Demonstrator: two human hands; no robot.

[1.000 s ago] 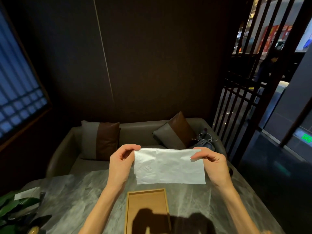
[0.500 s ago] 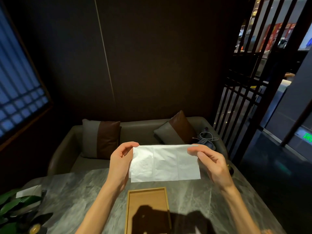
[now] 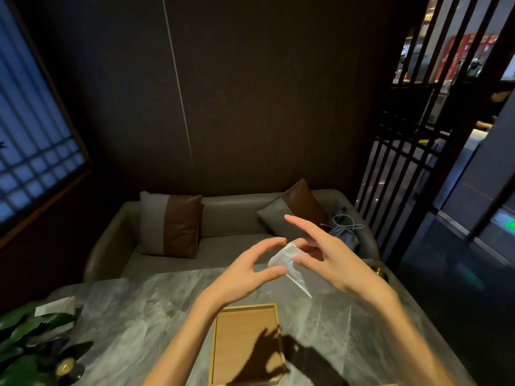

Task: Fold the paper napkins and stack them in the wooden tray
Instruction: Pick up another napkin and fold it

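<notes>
Your napkin [image 3: 289,264] is thin white paper, faintly crinkled. The tray [image 3: 245,344] at six o'clock is pale, matt wood; beneath it, the table [image 3: 133,316] looks like smooth grey marbled stone.

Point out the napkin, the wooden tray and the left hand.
napkin [image 3: 289,264]: head view, its folded white face.
wooden tray [image 3: 239,332]: head view, bare floor.
left hand [image 3: 245,271]: head view, back of hand.

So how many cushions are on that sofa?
2. One cushion leans upright at the sofa's left end; the other cushion lies tilted at its right end.
</notes>
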